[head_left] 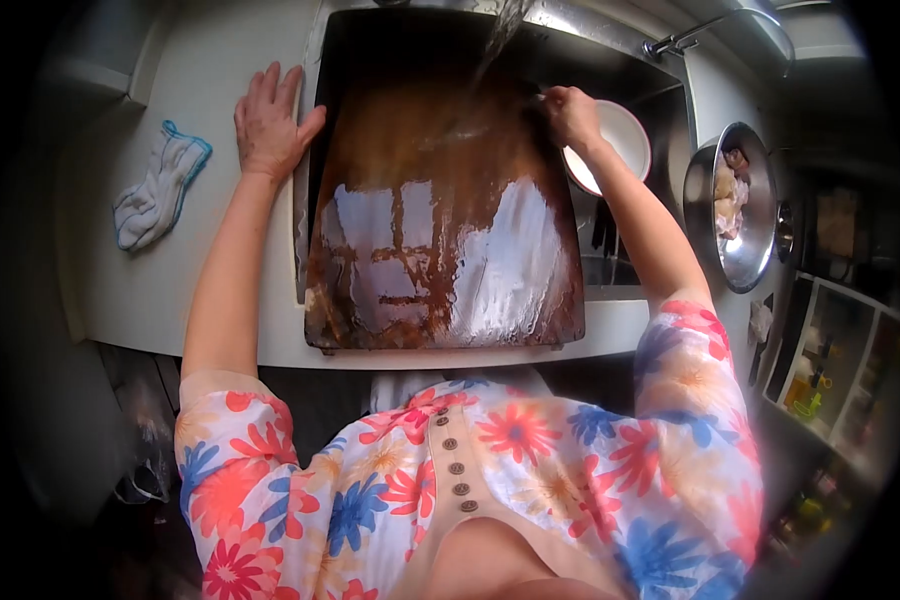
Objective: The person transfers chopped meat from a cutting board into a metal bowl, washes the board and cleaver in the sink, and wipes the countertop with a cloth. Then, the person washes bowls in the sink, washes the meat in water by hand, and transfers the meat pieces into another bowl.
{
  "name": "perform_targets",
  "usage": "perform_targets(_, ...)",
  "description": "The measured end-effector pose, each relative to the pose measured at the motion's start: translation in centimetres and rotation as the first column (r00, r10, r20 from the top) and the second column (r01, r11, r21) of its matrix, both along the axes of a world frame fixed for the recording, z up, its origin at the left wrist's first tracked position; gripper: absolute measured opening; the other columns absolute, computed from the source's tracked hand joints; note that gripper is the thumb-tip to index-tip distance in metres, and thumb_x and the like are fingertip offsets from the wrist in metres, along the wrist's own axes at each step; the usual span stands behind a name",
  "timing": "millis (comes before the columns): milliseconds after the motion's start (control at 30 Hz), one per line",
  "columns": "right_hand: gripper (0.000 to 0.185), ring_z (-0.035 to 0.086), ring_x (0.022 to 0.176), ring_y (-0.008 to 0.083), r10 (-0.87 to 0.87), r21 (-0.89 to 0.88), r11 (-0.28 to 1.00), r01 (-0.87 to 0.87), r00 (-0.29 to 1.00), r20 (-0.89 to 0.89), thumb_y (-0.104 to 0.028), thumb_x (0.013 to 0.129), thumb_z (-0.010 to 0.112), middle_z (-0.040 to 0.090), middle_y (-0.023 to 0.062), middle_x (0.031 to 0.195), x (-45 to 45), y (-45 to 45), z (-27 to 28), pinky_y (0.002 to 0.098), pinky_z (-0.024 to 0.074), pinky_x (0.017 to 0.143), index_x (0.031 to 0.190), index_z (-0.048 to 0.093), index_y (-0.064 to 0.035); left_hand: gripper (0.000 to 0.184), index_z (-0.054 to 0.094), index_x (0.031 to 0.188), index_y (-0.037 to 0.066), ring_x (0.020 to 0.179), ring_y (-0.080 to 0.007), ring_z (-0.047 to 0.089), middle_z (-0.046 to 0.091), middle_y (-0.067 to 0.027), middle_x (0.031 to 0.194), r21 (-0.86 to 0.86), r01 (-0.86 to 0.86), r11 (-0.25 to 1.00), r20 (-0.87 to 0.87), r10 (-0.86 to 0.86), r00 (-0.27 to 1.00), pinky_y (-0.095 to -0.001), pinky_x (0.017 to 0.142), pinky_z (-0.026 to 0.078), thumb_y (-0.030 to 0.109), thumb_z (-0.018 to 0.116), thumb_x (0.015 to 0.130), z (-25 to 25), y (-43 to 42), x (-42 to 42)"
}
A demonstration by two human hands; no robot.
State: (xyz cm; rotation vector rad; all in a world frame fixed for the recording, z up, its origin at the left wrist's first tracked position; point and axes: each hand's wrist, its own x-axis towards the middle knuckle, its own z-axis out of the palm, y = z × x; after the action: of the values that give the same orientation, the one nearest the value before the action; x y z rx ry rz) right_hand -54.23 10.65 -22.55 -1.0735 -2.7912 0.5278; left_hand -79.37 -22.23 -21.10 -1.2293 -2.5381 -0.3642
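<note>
A large wet wooden cutting board (440, 230) lies across the sink, its near end over the counter's front edge. My left hand (273, 122) rests flat on the counter just left of the board, fingers spread and holding nothing. At the board's far right edge, my right hand (573, 117) is closed, with a blurred dark thing by its fingertips that I cannot identify. Running water (505, 35) falls onto the far part of the board. Light reflects in the water film on the near half.
Right of the board, a white bowl (625, 145) sits at the sink, partly behind my right forearm. A metal bowl (753, 245) with pieces of raw meat (728, 200) stands farther right. A white cloth with blue edging (160, 190) lies on the left counter.
</note>
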Motion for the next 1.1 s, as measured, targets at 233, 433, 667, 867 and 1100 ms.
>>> perform_targets(233, 0.025, 0.064, 0.075, 0.0177, -0.294, -0.261, 0.945, 0.199, 0.867, -0.402, -0.023, 0.076, 0.064, 0.067, 0.0109, 0.082, -1.3, 8.2, 5.8, 0.0282, 0.0486, 0.07, 0.094, 0.068, -0.0059, 0.061, 0.043, 0.129, 0.017, 0.128, -0.0287, 0.029, 0.035, -0.0096, 0.138, -0.033, -0.022, 0.999, 0.06, 0.024, 0.998, -0.0452, 0.104, 0.022, 0.043, 0.057, 0.076, 1.1, -0.4, 0.7)
perform_targets(433, 0.044, 0.058, 0.1, 0.0309, -0.131, -0.063, 0.991, 0.115, 0.868, -0.479, -0.028, 0.081, 0.057, 0.06, 0.0205, 0.107, -4.5, 7.8, 7.8, 0.0362, 0.0436, 0.088, 0.116, 0.054, 0.0002, 0.061, 0.043, 0.13, 0.016, 0.128, -0.0288, 0.029, 0.034, -0.0094, 0.138, -0.025, -0.031, 0.999, 0.067, 0.033, 0.997, -0.0442, 0.103, 0.023, 0.042, 0.058, 0.076, 1.5, -0.3, 0.7)
perform_targets(667, 0.039, 0.053, 0.103, 0.0388, 0.16, -0.286, 0.907, -0.309, 0.882, -0.443, -0.023, 0.084, 0.052, 0.056, 0.024, 0.109, -9.4, -9.1, 9.3, 0.0411, 0.0425, 0.088, 0.116, 0.051, -0.001, 0.061, 0.044, 0.129, 0.016, 0.128, -0.0297, 0.03, 0.035, -0.0098, 0.138, 0.002, -0.038, 0.999, 0.075, 0.038, 0.996, -0.0444, 0.103, 0.023, 0.041, 0.059, 0.076, 1.9, -0.2, 0.3)
perform_targets(867, 0.031, 0.061, 0.089, 0.0278, 0.325, -0.281, 0.829, -0.484, 0.825, -0.462, -0.022, 0.084, 0.055, 0.062, 0.0192, 0.094, -11.6, -5.7, 10.0, 0.036, 0.0472, 0.079, 0.108, 0.057, -0.0025, 0.061, 0.044, 0.129, 0.017, 0.128, -0.0298, 0.03, 0.035, -0.0099, 0.138, 0.006, -0.025, 1.0, 0.077, 0.025, 0.997, -0.0459, 0.103, 0.023, 0.041, 0.059, 0.076, 1.5, -0.6, 0.4)
perform_targets(1100, 0.036, 0.057, 0.081, 0.0185, -0.005, -0.518, 0.734, -0.439, 0.759, -0.651, -0.007, 0.072, 0.06, 0.064, 0.0117, 0.093, -19.9, 4.7, 7.0, 0.0285, 0.0455, 0.072, 0.107, 0.059, 0.0007, 0.061, 0.043, 0.129, 0.017, 0.128, -0.029, 0.03, 0.035, -0.0097, 0.138, 0.0, -0.036, 0.999, 0.083, 0.036, 0.996, -0.0448, 0.103, 0.023, 0.041, 0.059, 0.076, 2.3, 0.1, 1.0)
